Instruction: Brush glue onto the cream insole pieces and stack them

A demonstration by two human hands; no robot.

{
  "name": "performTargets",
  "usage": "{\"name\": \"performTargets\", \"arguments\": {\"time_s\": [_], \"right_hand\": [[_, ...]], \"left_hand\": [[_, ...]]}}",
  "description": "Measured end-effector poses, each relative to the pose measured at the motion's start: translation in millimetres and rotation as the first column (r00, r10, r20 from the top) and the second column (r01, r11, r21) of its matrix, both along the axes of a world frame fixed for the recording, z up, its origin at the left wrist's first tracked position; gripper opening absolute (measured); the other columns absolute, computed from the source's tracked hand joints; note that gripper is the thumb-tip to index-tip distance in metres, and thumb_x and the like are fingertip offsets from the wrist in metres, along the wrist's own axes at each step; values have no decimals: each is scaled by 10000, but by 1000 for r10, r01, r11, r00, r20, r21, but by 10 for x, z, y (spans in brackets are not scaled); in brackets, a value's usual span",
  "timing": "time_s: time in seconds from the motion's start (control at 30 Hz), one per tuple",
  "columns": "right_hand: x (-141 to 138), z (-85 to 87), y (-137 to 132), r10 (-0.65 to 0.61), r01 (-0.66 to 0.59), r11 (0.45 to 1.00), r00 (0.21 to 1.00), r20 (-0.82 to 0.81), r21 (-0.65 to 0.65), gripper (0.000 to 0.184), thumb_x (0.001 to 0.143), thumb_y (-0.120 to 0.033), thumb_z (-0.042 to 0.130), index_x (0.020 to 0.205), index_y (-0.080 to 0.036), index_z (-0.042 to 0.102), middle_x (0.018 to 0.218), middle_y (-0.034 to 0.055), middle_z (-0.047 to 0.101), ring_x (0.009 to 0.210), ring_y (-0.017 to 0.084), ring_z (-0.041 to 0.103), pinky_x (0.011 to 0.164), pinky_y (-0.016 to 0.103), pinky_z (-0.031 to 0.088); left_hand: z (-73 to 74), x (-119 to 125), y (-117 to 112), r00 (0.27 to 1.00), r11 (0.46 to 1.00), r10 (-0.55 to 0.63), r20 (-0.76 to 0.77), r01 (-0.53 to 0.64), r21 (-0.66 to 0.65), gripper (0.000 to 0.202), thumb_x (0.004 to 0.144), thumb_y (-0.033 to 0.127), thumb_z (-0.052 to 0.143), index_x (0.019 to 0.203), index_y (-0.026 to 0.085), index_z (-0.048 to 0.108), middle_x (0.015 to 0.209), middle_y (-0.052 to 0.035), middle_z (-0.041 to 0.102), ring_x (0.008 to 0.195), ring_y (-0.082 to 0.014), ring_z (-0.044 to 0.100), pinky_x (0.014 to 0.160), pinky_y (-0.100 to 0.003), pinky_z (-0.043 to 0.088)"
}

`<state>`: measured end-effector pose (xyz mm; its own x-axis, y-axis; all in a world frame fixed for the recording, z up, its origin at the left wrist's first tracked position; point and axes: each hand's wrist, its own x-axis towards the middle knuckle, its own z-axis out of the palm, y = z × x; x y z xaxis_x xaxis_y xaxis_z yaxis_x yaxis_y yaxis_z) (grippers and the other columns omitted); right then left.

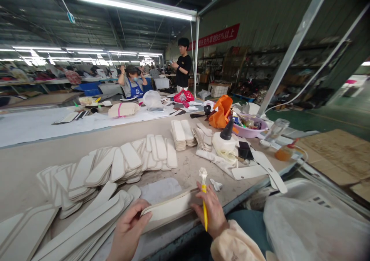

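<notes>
My left hand [131, 226] is closed, thumb and fingers pinching the near left end of a long off-white strip [172, 209] with rounded corners. This strip lies with others like it at the table's front edge. A yellow-handled brush [205, 207] stands nearly upright in my right hand [212, 211], its white, clumped head pointing up. Fingers of that same hand also touch the right end of the strip. Left of my hands lies a fanned pile of longer strips [95, 218]. Beyond it, many shorter rounded pieces [115, 162] overlap in a row.
Stacked pieces [182, 133] stand further back. On the right are a white container with a black cone top [227, 137], a purple basin [251, 128], an orange bag [222, 112], a glass jar [279, 130] and an amber bottle [285, 153]. Two people are across the table.
</notes>
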<state>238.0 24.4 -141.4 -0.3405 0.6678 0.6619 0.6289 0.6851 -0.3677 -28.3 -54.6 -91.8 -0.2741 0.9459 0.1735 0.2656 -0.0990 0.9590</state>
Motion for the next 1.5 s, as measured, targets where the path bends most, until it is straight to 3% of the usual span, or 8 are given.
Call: {"name": "performTargets", "arguments": {"time_s": [0.23,0.37,0.57,0.77,0.9,1.13,1.33,1.5], "right_hand": [[134,61,-21,109,-109,994,994,2,-30,241,847,-253,645,1027,-236,486,1198,125,642,1161,302,571,1045,619,347],[98,40,-69,213,-216,971,976,-43,-102,190,871,-264,624,999,-254,484,1039,68,703,968,228,672,1039,520,410],[50,95,-149,197,-213,972,970,-142,-103,56,908,-215,527,874,-244,495,1029,76,703,1018,220,659,909,395,519],[45,129,-226,263,-311,926,939,-221,-216,132,892,-287,598,896,-254,470,1009,52,707,881,176,692,769,279,549],[-5,74,-254,273,-318,919,939,-208,-234,166,883,-287,618,869,-260,455,982,34,713,856,174,692,756,279,538],[2,17,-228,304,-370,904,909,-286,-214,248,843,-317,671,923,-270,441,1164,58,658,1002,205,648,831,306,509],[-20,11,-291,283,-355,900,917,-280,-252,195,864,-243,622,865,-271,429,1023,-4,701,858,159,680,749,252,518],[-62,-38,-307,250,-302,923,942,-225,-237,177,893,-208,566,806,-255,419,863,-27,695,726,143,666,657,230,498]], "left_hand": [[42,59,-39,975,986,-168,149,165,31,189,804,361,616,728,201,683,794,-48,574,772,-198,556,669,-286,466],[-22,83,-39,962,991,-128,242,115,65,172,808,344,616,738,195,666,814,-41,564,783,-192,557,691,-289,465],[-71,151,-7,945,998,59,321,-64,3,229,731,395,695,807,182,661,873,-43,617,789,-182,574,694,-279,486],[-23,186,36,763,985,175,622,-132,-116,330,644,403,762,867,210,613,783,8,640,702,-153,600,612,-249,506],[14,171,33,694,975,222,685,-162,-151,344,615,387,788,848,218,600,781,32,650,683,-133,597,603,-218,512],[78,194,-5,576,980,200,793,-127,-155,348,580,305,830,836,173,636,792,7,641,694,-113,585,611,-174,515],[63,216,20,450,975,215,867,-151,-163,328,548,201,838,814,206,647,835,13,663,750,-144,634,667,-211,559],[46,233,47,406,967,242,881,-172,-187,330,573,145,816,853,200,652,833,10,699,758,-135,663,701,-204,564]]}}
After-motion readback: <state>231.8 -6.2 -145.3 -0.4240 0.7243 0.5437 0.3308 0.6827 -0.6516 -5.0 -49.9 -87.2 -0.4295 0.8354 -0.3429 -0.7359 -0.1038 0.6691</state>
